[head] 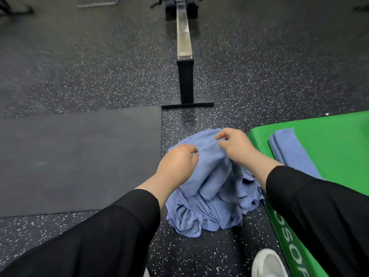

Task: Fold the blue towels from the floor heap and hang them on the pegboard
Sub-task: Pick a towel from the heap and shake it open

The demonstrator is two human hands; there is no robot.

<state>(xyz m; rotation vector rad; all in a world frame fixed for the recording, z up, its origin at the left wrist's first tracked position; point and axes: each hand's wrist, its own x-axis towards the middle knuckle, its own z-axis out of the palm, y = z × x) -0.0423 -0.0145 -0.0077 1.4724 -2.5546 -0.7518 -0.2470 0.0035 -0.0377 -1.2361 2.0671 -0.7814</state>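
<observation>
A heap of crumpled blue towels (209,212) lies on the speckled floor in front of me. Both hands hold the top towel (209,162) of the heap. My left hand (177,160) grips its left edge with curled fingers. My right hand (233,144) pinches its upper edge between thumb and fingers. A folded blue towel (291,150) lies flat on the green box to the right. No pegboard shows in this view.
A green padded box (329,136) stands at the right, touching the heap's side. A dark mat (79,156) covers the floor to the left. A rowing machine's rail and foot (185,76) stretch ahead. My white shoe (267,264) is at the bottom.
</observation>
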